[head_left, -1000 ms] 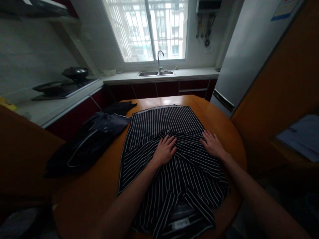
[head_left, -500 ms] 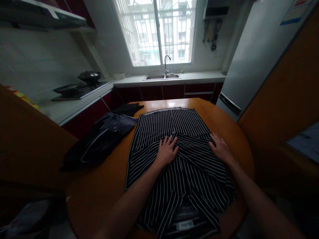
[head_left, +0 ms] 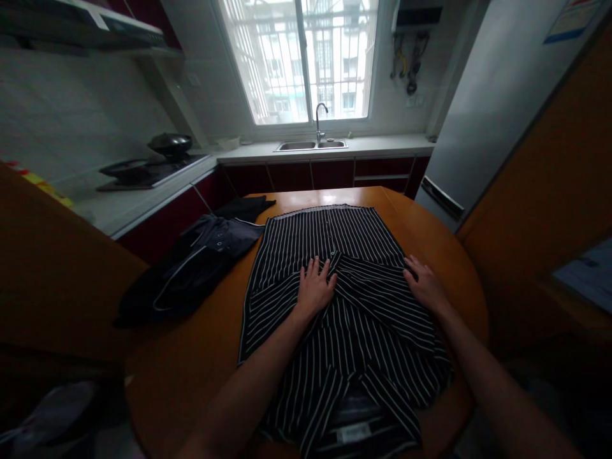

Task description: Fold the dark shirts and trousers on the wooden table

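Observation:
A black shirt with white stripes (head_left: 354,331) lies spread front up on the round wooden table (head_left: 440,248), its collar toward me and its hem at the far side. Both sleeves are folded inward across the front and meet near the middle. My left hand (head_left: 315,287) rests flat on the sleeve ends at the shirt's centre, fingers spread. At the shirt's right edge, my right hand (head_left: 424,284) is open with its fingertips on or beside the fabric. Neither hand grips anything.
Dark garments (head_left: 196,261) lie heaped at the table's left edge. Beyond the table are a counter with a sink (head_left: 310,146), a stove (head_left: 157,169) with a pan and a wok (head_left: 171,144), and a fridge (head_left: 478,121) on the right.
My left hand has slid slightly to the left over the sleeve ends. My right hand and the shirt look nearly the same.

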The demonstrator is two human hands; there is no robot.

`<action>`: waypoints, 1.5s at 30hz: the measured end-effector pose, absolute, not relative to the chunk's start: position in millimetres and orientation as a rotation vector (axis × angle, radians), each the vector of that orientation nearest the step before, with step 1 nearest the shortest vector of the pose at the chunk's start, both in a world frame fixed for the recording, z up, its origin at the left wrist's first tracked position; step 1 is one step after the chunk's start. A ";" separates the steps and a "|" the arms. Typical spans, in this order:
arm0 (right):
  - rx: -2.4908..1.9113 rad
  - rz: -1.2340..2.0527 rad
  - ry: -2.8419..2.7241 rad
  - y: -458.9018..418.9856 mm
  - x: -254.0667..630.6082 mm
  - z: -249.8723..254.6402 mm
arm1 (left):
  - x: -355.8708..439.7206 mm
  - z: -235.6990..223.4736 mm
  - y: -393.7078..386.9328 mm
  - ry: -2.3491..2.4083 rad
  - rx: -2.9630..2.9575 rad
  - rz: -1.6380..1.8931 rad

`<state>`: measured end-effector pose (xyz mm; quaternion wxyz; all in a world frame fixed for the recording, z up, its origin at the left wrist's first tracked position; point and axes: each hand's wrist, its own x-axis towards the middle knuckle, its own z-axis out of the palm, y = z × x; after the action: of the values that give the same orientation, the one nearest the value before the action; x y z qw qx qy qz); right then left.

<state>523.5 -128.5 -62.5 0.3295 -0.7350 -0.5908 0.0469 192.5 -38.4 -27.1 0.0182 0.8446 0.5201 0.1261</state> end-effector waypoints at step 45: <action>-1.843 0.198 -1.377 -131.8 528.2 -51.0 | 195.4 -25.4 -33.9 1.250 2.669 0.396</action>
<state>528.2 -131.8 -51.0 0.4043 -0.7300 -0.5455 0.0785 195.4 -33.9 -25.4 0.0840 0.8943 0.4190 0.1326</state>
